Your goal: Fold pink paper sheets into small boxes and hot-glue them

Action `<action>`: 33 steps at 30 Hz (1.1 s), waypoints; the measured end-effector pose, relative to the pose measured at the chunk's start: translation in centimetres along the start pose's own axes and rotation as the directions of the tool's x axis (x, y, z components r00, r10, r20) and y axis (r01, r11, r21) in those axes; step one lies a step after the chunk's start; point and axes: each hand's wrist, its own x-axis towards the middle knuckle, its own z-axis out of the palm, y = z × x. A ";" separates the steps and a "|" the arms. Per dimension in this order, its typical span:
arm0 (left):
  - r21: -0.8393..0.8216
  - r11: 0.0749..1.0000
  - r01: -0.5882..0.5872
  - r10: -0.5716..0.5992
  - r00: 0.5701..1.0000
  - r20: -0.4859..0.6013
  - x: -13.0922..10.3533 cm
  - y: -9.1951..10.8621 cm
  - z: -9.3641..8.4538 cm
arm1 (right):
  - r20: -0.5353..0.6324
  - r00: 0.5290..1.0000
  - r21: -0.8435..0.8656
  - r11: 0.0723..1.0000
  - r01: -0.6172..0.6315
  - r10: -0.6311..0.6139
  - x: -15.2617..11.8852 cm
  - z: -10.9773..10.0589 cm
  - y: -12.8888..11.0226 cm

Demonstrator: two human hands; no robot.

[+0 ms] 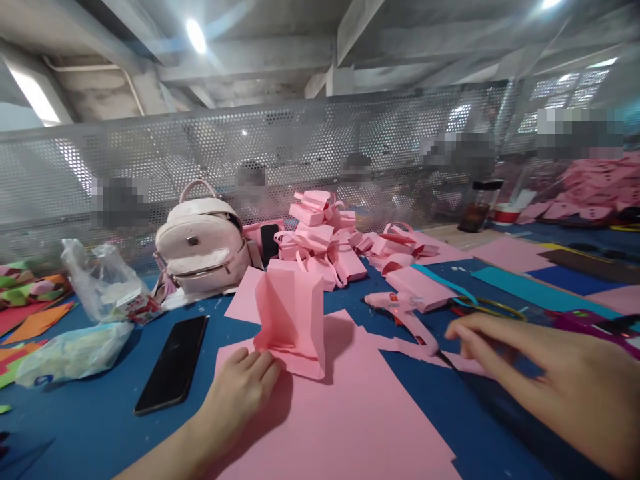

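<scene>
Blue tabletop (100, 427): left hand (249, 385) holds pink box (290, 313); carton (140, 307) print illegible.

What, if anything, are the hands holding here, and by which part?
The left hand holds the pink box by its lower left corner. The right hand appears to hold nothing.

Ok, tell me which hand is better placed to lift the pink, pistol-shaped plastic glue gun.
Probably the right hand: it is near the handle of the glue gun, while the left hand grips the pink folded box.
</scene>
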 end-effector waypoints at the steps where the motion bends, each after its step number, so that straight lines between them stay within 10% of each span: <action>1: -0.010 1.000 0.007 -0.007 1.000 -0.004 0.0 -0.2 -0.1 | 0.013 0.995 0.053 0.993 0.103 -0.103 0.4 -0.2 -0.8; 18: -0.114 0.992 -0.054 0.048 0.997 -0.057 -0.1 -1.6 0.2 | -0.156 0.838 0.457 0.714 0.530 -0.522 2.2 1.7 -10.0; 27: -0.061 0.988 -0.140 0.131 0.982 -0.138 0.3 0.7 -0.1 | -0.155 0.739 0.235 0.702 0.672 -0.656 -1.0 7.4 -13.9; 33: -0.048 0.987 -0.151 0.140 0.973 -0.182 0.4 2.5 -0.7 | 0.043 0.702 0.064 0.703 0.708 -0.711 -1.9 11.2 -13.6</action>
